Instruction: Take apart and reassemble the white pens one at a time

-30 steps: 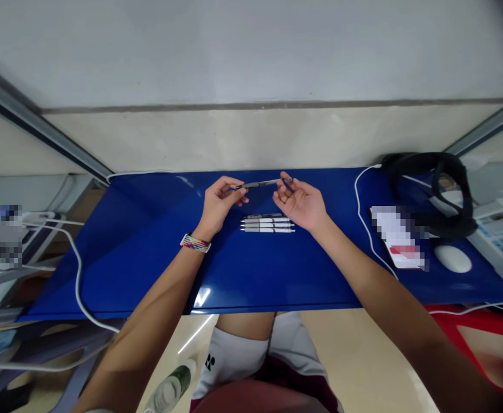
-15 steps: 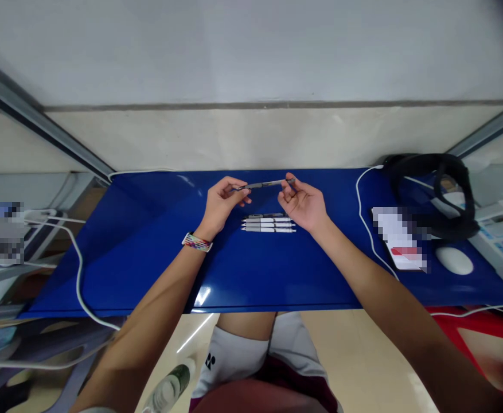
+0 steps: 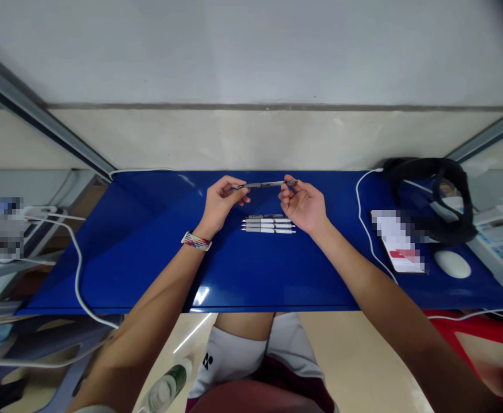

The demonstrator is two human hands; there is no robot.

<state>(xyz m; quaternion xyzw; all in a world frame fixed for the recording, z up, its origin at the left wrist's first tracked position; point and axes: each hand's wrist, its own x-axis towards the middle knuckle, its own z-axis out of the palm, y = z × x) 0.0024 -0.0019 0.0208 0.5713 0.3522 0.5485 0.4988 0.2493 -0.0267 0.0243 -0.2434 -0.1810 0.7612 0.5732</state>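
Note:
Between my two hands a pen (image 3: 264,184) with a dark grip and a clear barrel is held level above the blue table (image 3: 148,252). My left hand (image 3: 223,201) pinches its tip end between thumb and fingers. At the other end, my right hand (image 3: 305,203) closes its thumb and fingertips on the dark end, palm turned up. Just below the hands lies a row of several pens (image 3: 268,225), side by side, white and grey with one darker at the back. Part of that darker pen is hidden by my right hand.
To the right are a phone (image 3: 400,241), a white mouse (image 3: 452,264), a black strapped headset (image 3: 432,198) and a white cable (image 3: 358,201). A wall stands behind the table. Another white cable (image 3: 79,269) hangs at the left; a bottle (image 3: 165,390) is below the front edge.
The view has shifted slightly. Both hands keep hold of the pen in nearly the same place, and the row of pens lies as before.

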